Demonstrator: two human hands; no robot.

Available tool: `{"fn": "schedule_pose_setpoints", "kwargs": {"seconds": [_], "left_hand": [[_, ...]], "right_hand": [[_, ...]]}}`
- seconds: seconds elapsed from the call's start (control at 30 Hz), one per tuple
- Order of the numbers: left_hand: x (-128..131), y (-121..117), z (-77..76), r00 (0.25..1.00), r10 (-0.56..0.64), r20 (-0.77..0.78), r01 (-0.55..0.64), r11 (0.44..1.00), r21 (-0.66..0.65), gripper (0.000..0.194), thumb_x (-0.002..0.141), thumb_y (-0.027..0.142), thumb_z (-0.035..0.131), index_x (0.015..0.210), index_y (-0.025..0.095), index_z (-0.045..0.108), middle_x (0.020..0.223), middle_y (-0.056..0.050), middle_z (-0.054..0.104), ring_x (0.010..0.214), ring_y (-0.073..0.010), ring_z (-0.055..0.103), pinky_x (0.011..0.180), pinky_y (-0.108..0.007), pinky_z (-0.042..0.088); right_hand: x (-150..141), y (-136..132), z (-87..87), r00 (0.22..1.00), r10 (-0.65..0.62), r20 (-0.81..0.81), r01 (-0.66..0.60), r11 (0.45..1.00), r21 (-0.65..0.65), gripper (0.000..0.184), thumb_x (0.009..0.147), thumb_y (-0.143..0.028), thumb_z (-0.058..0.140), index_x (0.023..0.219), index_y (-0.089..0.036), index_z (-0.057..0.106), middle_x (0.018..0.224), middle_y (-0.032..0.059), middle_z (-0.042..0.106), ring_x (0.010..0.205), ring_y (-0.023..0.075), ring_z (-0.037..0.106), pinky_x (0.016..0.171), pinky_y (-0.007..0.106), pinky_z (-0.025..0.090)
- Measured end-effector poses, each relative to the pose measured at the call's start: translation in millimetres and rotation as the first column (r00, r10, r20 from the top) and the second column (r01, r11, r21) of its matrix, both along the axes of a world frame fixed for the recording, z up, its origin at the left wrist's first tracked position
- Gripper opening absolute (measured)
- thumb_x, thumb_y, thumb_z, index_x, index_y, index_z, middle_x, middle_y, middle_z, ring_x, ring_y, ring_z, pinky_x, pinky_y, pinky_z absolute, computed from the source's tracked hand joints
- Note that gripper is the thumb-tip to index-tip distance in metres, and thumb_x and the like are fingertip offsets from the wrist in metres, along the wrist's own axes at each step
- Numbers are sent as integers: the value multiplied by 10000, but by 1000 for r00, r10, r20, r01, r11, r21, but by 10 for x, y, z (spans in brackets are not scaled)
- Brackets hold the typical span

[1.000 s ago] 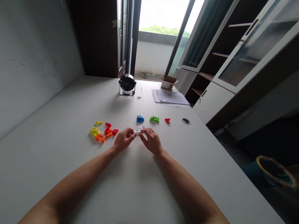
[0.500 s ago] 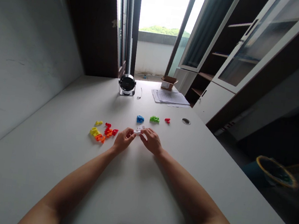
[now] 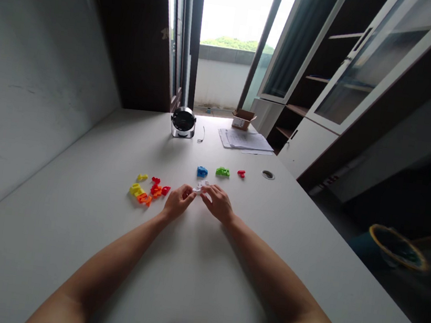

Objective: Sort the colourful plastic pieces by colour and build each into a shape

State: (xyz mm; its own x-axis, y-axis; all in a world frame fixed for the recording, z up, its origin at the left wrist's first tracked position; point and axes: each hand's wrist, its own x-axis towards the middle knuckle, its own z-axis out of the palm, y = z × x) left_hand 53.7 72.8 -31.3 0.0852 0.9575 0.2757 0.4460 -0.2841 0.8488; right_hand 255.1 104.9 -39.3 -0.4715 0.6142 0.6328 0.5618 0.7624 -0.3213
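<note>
My left hand (image 3: 176, 203) and my right hand (image 3: 218, 203) meet over the white table (image 3: 74, 206), fingers pinched on a small white plastic piece (image 3: 200, 186) between them. A bit of red shows inside the left fingers. Just left of my left hand lies a cluster of red and orange pieces (image 3: 155, 191) with yellow pieces (image 3: 136, 189) beside it. Beyond the hands sit a blue piece (image 3: 202, 171), a green piece (image 3: 222, 172) and a small red piece (image 3: 241, 173) in a row.
A small round fan (image 3: 183, 122) stands at the far side of the table, with a stack of papers (image 3: 245, 140) and a little cardboard box (image 3: 243, 119) to its right. A cable hole (image 3: 268, 175) is near the right edge. Cabinets stand on the right; a bin (image 3: 396, 249) is on the floor.
</note>
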Motion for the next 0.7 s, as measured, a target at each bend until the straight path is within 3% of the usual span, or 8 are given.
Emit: {"fn": "schedule_pose_setpoints", "kwargs": {"seconds": [0.23,0.5,0.7], "left_hand": [[-23,22,-34,999,-15,-44,14,1000,-19,330,939,478,513,827,195,643,693,9,646,628,-148,577,592,-243,394],[-22,54,-97,995,-64,72,61,997,52,284,909,339,586,1157,218,654,969,-42,720,738,-151,662,653,-244,495],[-30,74,-140,992,-90,85,87,996,37,213,922,310,561,1068,199,670,920,-36,718,719,-147,648,666,-254,502]], "right_hand": [[-1,4,-4,1000,9,13,-9,1000,-4,117,1012,-284,521,1091,-241,595,995,79,684,949,247,622,831,387,518],[-2,-5,-4,1000,7,3,-7,1000,-26,99,1009,-292,517,1026,-222,584,964,78,671,934,243,613,833,377,503],[-7,-17,8,1000,22,-13,-22,999,-32,74,1001,-291,544,1010,-235,591,967,73,677,932,237,620,840,368,500]]}}
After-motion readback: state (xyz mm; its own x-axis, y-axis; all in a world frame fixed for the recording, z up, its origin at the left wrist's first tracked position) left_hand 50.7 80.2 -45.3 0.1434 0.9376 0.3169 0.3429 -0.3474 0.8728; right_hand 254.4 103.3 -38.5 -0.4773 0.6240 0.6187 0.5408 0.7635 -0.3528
